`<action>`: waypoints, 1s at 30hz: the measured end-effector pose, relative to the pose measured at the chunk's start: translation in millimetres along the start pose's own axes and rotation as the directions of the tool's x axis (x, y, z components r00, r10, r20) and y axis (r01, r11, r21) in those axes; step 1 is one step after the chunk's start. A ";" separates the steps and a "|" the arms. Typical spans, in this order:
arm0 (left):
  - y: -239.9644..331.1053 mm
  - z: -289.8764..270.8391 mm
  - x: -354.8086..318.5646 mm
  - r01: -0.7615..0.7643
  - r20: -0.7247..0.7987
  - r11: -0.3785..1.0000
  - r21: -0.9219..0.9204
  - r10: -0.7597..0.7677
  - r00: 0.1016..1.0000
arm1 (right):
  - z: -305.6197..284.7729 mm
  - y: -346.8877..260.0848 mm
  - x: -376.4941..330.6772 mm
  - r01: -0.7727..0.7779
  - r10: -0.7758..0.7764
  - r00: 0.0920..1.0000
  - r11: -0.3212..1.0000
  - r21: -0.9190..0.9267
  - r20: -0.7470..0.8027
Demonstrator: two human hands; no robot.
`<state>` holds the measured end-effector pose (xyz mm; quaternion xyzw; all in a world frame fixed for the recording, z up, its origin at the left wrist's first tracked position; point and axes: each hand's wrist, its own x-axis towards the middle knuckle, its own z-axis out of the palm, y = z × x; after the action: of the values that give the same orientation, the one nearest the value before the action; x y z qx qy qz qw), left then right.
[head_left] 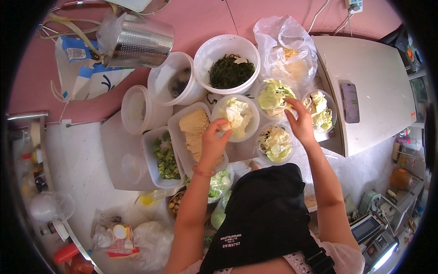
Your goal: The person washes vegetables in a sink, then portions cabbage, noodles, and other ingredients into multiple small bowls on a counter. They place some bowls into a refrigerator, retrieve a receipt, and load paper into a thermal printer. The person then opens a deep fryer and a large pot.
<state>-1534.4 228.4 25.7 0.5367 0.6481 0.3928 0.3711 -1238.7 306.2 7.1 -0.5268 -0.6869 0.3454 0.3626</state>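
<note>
My left hand (216, 140) is at the left rim of a clear round bowl (253, 129) of pale cabbage leaves (236, 117). Its thumb and fingertips are closed on a small pale piece of cabbage leaf. My right hand (300, 120) reaches over another round bowl, heaped with greener cabbage (274, 94). Its thumb and fingers are apart, with the fingertips against the leaves. Right of that hand stands a third bowl (334, 119) with cabbage leaves, and nearer me a fourth holds cabbage (276, 145) with dark bits under it.
A tub of enoki mushrooms (195, 132) and a tub of green leafy vegetable (166, 157) stand left. Behind are a white bucket (200, 52) of dark green strips, another white bucket (157, 75) and a plastic bag (287, 32). A phone (350, 102) lies on the grey tabletop (378, 68).
</note>
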 end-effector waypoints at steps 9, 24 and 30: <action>16.0 -14.2 -13.7 0.280 0.147 0.771 -0.572 -0.240 0.960 | 71.3 -87.4 -5.5 -0.612 0.140 0.790 0.243 0.752 0.597; 16.2 19.8 -13.0 -0.039 -0.261 0.997 0.066 0.054 0.964 | 110.6 -98.2 -22.3 -0.415 0.403 0.857 0.165 0.895 0.323; 19.8 -2.2 1.1 0.087 -0.117 0.976 -0.198 -0.112 0.987 | 92.6 -83.7 -15.1 -0.561 0.456 0.776 0.181 0.808 0.436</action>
<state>-1528.6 231.5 44.6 0.4391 0.6557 0.4677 0.3982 -1355.4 265.7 30.6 -0.4165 -0.1804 0.7864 0.4191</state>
